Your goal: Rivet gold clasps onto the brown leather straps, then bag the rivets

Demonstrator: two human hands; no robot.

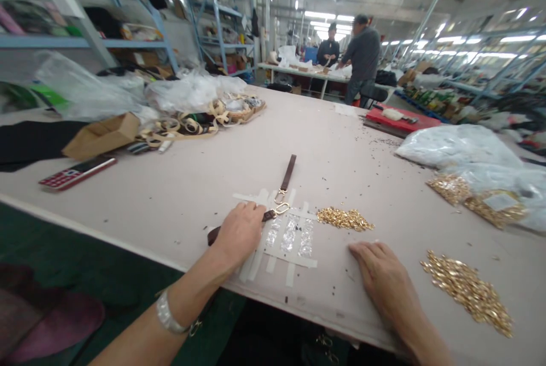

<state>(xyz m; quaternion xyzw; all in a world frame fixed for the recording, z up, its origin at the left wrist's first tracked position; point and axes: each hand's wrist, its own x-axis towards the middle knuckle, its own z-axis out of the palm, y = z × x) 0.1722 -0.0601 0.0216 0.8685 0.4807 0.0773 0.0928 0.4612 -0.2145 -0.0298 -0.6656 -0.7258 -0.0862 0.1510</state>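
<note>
My left hand (241, 229) is closed around a dark brown strap (213, 235), whose short end sticks out past the fingertips and carries a gold-coloured snap hook (281, 208). Just beyond it lies another brown strap piece (289, 173) with a gold ring (280, 196) at its near end. Under these, strips of pale tape (292, 258) frame clear crinkled patches on the tabletop. My right hand (384, 272) rests on the table with its fingers stretched out, apart from the straps. Ahead of its fingertips is a small pile of gold metal pieces (345, 219).
A larger gold pile (467, 292) lies at the right, with plastic bags (464, 147) behind it. A red board (403, 120) sits farther back. On the left are a cardboard box (102, 136), a red-edged phone-like object (79, 174) and tangled beige strips (170, 130). Two people stand at another table.
</note>
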